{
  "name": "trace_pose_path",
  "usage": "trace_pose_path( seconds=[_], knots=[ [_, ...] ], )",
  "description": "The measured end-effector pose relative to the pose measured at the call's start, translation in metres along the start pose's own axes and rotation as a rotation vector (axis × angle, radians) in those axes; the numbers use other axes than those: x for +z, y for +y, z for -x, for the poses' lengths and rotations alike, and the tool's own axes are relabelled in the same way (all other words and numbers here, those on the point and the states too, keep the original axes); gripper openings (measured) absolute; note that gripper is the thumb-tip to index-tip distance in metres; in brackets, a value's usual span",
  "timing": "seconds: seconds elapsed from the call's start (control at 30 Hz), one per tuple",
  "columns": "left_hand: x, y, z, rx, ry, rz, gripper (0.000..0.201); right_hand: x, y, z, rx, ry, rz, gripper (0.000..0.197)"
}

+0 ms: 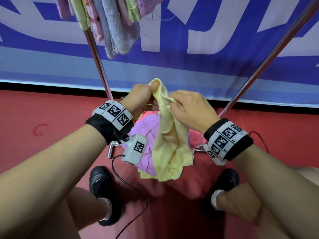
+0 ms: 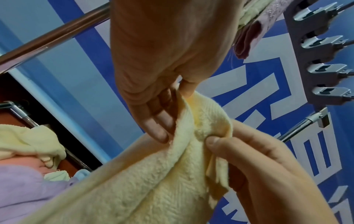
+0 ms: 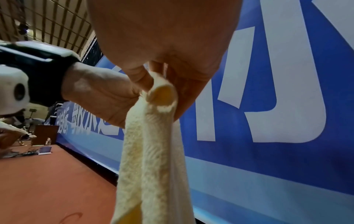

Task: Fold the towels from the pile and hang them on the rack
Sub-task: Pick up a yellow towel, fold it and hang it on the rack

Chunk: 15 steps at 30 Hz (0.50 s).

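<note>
A: Yellow towel (image 1: 170,135)?
B: Hanging limp above pile (image 1: 148,128), top edge pinched by left hand (image 1: 141,95) and right hand (image 1: 191,111).
A: Handling?
B: Soft, light, floppy. Best gripped at corners. Rack (image 1: 98,61) just behind, already loaded.

- The soft fuzzy towel (image 1: 170,135) was pale yellow.
- The crumpled towel (image 1: 150,128) under it was purple.
- The floor (image 1: 43,121) was red.
- The wall banner (image 1: 207,49) was blue and white.
</note>
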<state>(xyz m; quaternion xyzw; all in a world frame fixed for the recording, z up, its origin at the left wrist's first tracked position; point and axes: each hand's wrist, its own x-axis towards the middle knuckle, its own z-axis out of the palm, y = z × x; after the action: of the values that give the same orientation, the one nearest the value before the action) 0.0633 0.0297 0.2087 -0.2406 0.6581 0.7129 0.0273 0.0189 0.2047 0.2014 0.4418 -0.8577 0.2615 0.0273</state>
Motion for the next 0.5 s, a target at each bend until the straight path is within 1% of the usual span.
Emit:
trace_pose_path(
  seconds=[0.03, 0.1, 0.17, 0.2, 0.23, 0.3, 0.33, 0.37, 0.4, 0.43, 0.47, 0.5],
  knots=[
    [-0.001, 0.0, 0.0, -0.003, -0.015, 0.008, 0.045, 0.0, 0.002, -0.001, 0.0, -0.019, -0.009, 0.01],
    [-0.001, 0.001, 0.003, -0.02, -0.118, 0.037, 0.051, 0.0, 0.002, -0.001, 0.004, -0.036, -0.01, 0.008],
    [0.004, 0.001, 0.009, 0.0, -0.22, 0.001, 0.057, 0.0, -0.003, 0.0, 0.022, -0.038, -0.044, 0.015],
    [0.007, 0.0, 0.012, 0.027, -0.221, -0.05, 0.056, 0.0, -0.006, 0.0, 0.032, -0.049, -0.07, 0.02],
    [0.008, -0.002, 0.013, 0.056, -0.185, -0.106, 0.048, 0.002, -0.007, 0.0, 0.039, -0.082, -0.096, 0.019],
    [0.007, -0.006, 0.012, 0.099, -0.08, -0.176, 0.027, -0.003, -0.005, -0.001, 0.111, -0.199, -0.227, 0.005],
    [0.003, -0.007, 0.009, 0.107, -0.047, -0.175, 0.022, -0.007, -0.004, -0.002, 0.182, -0.21, -0.326, 0.009],
    [-0.001, -0.007, 0.008, 0.117, -0.036, -0.174, 0.021, -0.01, 0.001, -0.003, 0.245, -0.161, -0.423, 0.012],
    [-0.004, -0.005, 0.007, 0.136, -0.047, -0.196, 0.022, -0.014, 0.007, -0.006, 0.281, -0.071, -0.467, 0.011],
    [-0.006, -0.003, 0.008, 0.165, -0.083, -0.241, 0.022, -0.016, 0.013, -0.009, 0.3, 0.013, -0.469, 0.018],
    [-0.006, 0.0, 0.011, 0.201, -0.141, -0.295, 0.022, -0.02, 0.016, -0.011, 0.312, 0.006, -0.475, 0.032],
    [-0.005, 0.003, 0.014, 0.232, -0.199, -0.347, 0.022, -0.021, 0.017, -0.013, 0.325, -0.076, -0.535, 0.043]
  ],
)
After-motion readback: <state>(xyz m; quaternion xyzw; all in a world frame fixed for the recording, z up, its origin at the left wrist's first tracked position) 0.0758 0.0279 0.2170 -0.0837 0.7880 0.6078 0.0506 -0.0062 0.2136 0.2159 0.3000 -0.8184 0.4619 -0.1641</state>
